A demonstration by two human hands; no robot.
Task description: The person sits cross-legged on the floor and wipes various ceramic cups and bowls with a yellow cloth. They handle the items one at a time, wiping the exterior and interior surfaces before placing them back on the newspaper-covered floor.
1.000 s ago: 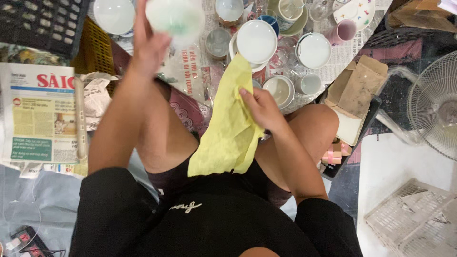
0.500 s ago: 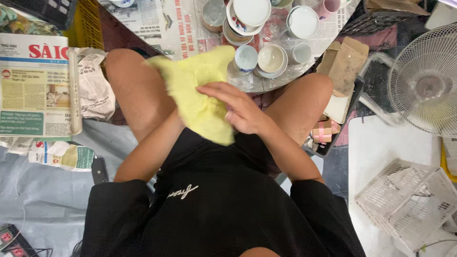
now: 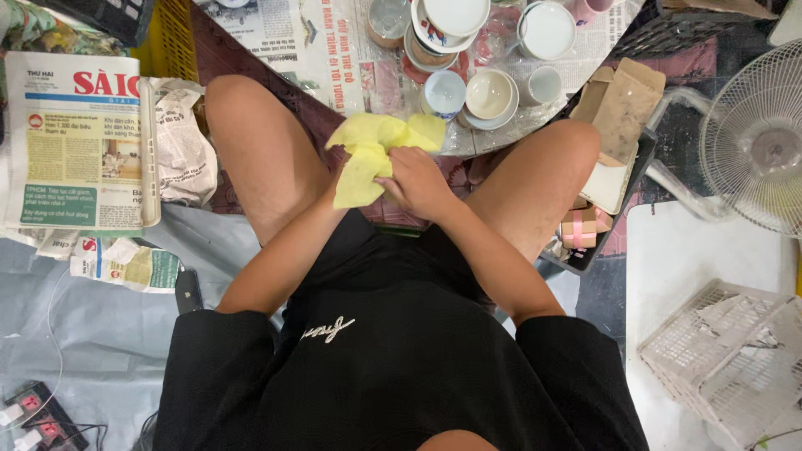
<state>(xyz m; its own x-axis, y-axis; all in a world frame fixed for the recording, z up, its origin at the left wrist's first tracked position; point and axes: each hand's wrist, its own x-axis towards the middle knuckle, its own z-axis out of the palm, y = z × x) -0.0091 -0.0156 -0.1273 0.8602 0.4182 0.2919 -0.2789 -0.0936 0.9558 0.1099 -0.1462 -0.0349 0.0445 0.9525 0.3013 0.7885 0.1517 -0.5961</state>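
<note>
I sit with my knees apart and look down at a bunched yellow cloth (image 3: 368,159) held between them. My right hand (image 3: 415,182) grips the cloth from the right, fingers curled into it. My left hand (image 3: 332,185) reaches in from the left and is mostly hidden under the cloth, seemingly holding it from below. Whether anything is wrapped inside the cloth I cannot tell. Just beyond the cloth stand a white bowl (image 3: 489,92) and a small blue-and-white cup (image 3: 443,92) on newspaper.
Several more cups and bowls (image 3: 547,29) crowd the newspaper-covered floor ahead. A folded newspaper (image 3: 75,142) lies left, a yellow crate (image 3: 167,38) behind it. Cardboard boxes (image 3: 618,100), a fan (image 3: 760,142) and a white plastic basket (image 3: 727,359) are on the right.
My left hand, raised with a white dish a second ago, has come down to my lap without it. The cloth, spread flat half a second ago, is now bunched between both hands.
</note>
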